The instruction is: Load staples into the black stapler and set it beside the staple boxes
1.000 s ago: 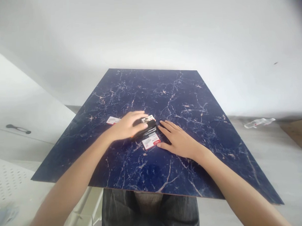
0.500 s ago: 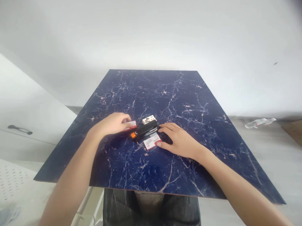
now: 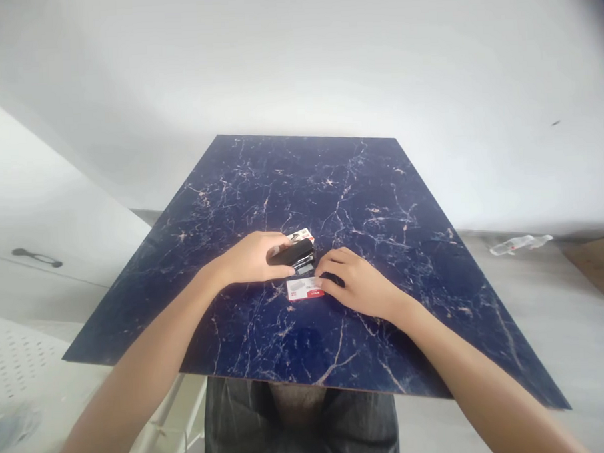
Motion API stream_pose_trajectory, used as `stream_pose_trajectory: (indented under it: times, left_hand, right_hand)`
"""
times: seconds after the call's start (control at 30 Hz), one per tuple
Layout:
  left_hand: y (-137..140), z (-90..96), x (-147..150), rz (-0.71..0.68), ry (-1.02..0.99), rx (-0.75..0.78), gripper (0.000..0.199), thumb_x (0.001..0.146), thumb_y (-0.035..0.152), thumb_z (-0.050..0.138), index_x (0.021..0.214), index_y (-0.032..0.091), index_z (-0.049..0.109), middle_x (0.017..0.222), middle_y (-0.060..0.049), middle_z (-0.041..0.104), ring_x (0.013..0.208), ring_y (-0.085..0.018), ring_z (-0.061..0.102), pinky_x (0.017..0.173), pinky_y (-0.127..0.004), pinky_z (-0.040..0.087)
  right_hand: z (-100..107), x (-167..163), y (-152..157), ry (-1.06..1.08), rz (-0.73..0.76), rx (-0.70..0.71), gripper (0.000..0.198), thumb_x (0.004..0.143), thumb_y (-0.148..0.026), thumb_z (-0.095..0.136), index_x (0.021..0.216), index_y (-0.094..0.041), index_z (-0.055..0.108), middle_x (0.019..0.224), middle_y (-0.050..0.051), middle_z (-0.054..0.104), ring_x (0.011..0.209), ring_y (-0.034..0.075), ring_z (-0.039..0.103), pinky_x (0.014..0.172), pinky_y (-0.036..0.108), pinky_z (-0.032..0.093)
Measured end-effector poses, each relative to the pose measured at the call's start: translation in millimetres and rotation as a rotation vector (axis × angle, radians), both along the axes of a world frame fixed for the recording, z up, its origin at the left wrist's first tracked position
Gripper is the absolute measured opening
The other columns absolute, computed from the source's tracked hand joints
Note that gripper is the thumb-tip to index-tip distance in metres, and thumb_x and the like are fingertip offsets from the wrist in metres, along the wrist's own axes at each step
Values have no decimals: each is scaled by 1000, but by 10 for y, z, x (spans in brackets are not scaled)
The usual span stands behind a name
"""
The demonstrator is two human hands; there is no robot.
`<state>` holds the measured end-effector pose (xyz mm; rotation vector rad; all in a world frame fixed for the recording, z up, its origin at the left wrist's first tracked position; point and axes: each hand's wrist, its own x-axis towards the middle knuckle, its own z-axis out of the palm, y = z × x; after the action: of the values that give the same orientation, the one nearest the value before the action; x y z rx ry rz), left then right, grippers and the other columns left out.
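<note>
The black stapler [image 3: 296, 252] and two small boxes, one far [image 3: 301, 234] and one near [image 3: 301, 290], are bunched together on the blue table [image 3: 307, 340]. The left hand [image 3: 253, 256] is wrapped around the stapler. The right hand [image 3: 355, 279] touches the near box; I can't tell if it grips. The work looks unfinished

The location is an indoor room, home or office undetermined. Indicators: pale wall [image 3: 325, 65] across the top, white cabinet [image 3: 35, 191] at left, blue marbled table [image 3: 300, 186] and black stapler [image 3: 294, 253] at centre.
</note>
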<state>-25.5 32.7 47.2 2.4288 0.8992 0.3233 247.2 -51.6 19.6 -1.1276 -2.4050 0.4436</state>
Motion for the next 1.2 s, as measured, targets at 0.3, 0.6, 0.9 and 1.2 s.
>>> stream_pose_trajectory:
  times: [0.3, 0.6, 0.9, 1.2]
  left_hand:
    - [-17, -157, 89, 1, -134, 159, 13, 92, 33, 68, 91, 21, 72, 83, -3, 65, 71, -17, 60, 64, -31, 42]
    - [-49, -334, 168, -2, -277, 218, 32, 94, 41, 74, 121, 24, 76, 109, -8, 78, 96, -24, 71, 85, -39, 55]
    - [-66, -389, 218, -5, -314, 215, 32, 95, 42, 75, 122, 26, 76, 114, -8, 80, 100, -24, 73, 92, -42, 57]
    - [-61, -431, 205, 60, -309, 316, 30, 95, 44, 75, 119, 26, 77, 110, -7, 81, 94, -23, 71, 88, -41, 57]
  right_hand:
    - [-97, -1, 26, -125, -30, 74, 36, 100, -7, 48, 119, -22, 75, 108, 10, 71, 96, 25, 61, 88, 41, 56]
    - [-72, 27, 31, -48, -335, 42, 12, 90, -25, 71, 84, -23, 60, 87, 3, 68, 76, 21, 64, 68, 34, 51]
    - [-73, 122, 125, 126, -312, -123, 26, 91, -24, 70, 116, -27, 65, 106, 3, 79, 98, 25, 76, 89, 41, 60]
    - [95, 519, 198, -9, -385, -80, 23, 89, -21, 68, 110, -27, 69, 105, 2, 79, 85, 23, 75, 82, 40, 59]
